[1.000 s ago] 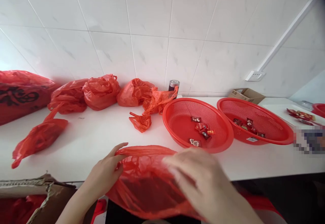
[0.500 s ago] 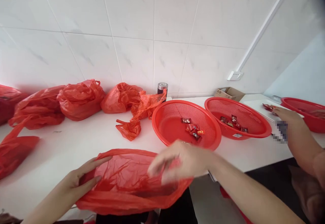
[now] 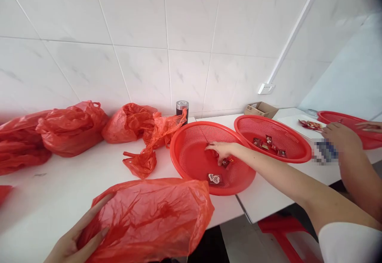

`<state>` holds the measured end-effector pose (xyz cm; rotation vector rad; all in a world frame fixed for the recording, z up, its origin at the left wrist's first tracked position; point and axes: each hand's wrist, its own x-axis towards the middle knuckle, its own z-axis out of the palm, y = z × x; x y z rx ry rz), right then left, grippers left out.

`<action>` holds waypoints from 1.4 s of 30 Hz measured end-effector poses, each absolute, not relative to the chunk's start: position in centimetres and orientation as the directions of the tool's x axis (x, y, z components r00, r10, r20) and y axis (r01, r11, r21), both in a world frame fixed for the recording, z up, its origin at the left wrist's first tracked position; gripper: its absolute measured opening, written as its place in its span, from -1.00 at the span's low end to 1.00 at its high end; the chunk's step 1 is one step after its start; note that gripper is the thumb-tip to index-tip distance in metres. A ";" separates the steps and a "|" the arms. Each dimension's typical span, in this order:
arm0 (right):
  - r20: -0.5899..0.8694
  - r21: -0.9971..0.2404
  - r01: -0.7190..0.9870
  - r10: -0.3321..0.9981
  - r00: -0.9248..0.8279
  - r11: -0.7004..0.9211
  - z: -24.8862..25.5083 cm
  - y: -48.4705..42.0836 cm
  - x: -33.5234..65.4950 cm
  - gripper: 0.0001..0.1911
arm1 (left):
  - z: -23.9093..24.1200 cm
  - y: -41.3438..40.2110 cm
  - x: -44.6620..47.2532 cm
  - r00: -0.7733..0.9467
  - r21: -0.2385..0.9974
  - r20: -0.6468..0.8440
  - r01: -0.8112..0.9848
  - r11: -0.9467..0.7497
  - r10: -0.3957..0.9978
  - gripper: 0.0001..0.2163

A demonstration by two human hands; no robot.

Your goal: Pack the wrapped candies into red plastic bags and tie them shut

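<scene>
A red plastic bag (image 3: 155, 219) lies with its mouth open at the table's front edge. My left hand (image 3: 77, 235) grips the bag's left rim, with fingers and thumb closed around the film. Inside the nearer red perforated basket (image 3: 176, 155) is my right hand (image 3: 222, 150), its fingers bent down around a few small wrapped candies (image 3: 227, 162); the hand partly covers them. One dark wrapped candy (image 3: 215, 179) with white print rests apart, closer to the basket's front.
Several filled red bags (image 3: 73, 129) line the wall, with a black tumbler (image 3: 182, 110) beside them. A second basket (image 3: 274, 124) holds candies; a cardboard box (image 3: 261, 110) stands behind. At right, a co-worker's hand (image 3: 343, 135) is near more packets (image 3: 310, 125). Below is a red stool (image 3: 283, 225).
My right hand has moved from above the bag into the nearer basket, onto the candies. My left hand still holds the bag, which has shifted slightly left. The view has turned right.
</scene>
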<state>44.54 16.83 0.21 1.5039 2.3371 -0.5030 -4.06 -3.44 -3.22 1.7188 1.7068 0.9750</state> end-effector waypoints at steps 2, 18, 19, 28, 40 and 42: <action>-0.411 -0.133 0.916 0.819 -0.399 0.379 0.0 17.0 44.5 -0.21 | -3.6 -3.0 -4.3 -0.013 0.853 0.066 0.520 -0.050 0.998 -0.49; 0.113 -0.504 0.740 0.884 -0.454 0.445 11.4 10.2 36.4 -0.80 | -1.0 -4.8 -0.3 0.076 0.876 -0.093 0.480 0.045 0.993 -0.36; 0.192 -0.578 0.637 0.843 -0.502 0.510 12.4 8.3 34.3 -0.83 | -0.9 -4.7 -0.1 0.090 0.875 -0.099 0.482 0.044 0.991 -0.35; -0.019 -0.407 0.545 0.590 -0.807 0.733 5.3 -0.9 22.5 -0.64 | -1.1 -4.3 1.1 0.134 0.889 -0.089 0.458 0.018 0.987 -0.29; -0.355 -0.018 0.965 0.901 -0.250 0.261 6.4 7.7 37.2 -0.31 | -1.8 -5.5 -0.6 0.085 0.727 0.033 0.681 -0.082 0.996 -0.46; -0.465 0.064 0.978 0.873 -0.146 0.198 4.1 8.6 39.7 -0.29 | -2.0 -6.0 -0.7 0.063 0.721 0.043 0.689 -0.075 0.997 -0.48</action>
